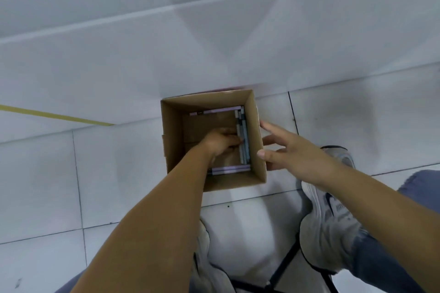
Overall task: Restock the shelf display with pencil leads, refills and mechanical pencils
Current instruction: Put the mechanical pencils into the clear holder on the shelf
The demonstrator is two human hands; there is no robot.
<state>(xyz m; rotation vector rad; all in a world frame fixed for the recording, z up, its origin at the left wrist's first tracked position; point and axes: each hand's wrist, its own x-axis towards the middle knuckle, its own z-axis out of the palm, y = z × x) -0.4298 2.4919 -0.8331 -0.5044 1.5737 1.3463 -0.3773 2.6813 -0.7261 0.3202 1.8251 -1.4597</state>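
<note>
Down inside the cardboard box point(173, 126), along its right-hand wall, lies a bundle of grey mechanical pencils point(245, 152), set lengthwise against that wall. The left hand point(220, 141) reaches into the box from the near-left side, and its grip is closed on the bundle – fingers curled in around the pencils about halfway along their length. How many it holds is too blurred to tell.

More pencils, lilac ones point(228, 169), lie flat along the box's near wall, and another lilac row point(219, 110) lies along its far wall.

Just outside the box's right wall, the right hand point(292, 150) is spread – fingers straight and apart, holding nothing, with the thumb tip at the rim and a fingertip touching the outer face of the wall.

Under the box is a pale tiled floor point(119, 173). Beyond its far wall rises the white shelf base point(142, 54). Near the box on the right side sits a grey shoe point(326, 221).
</note>
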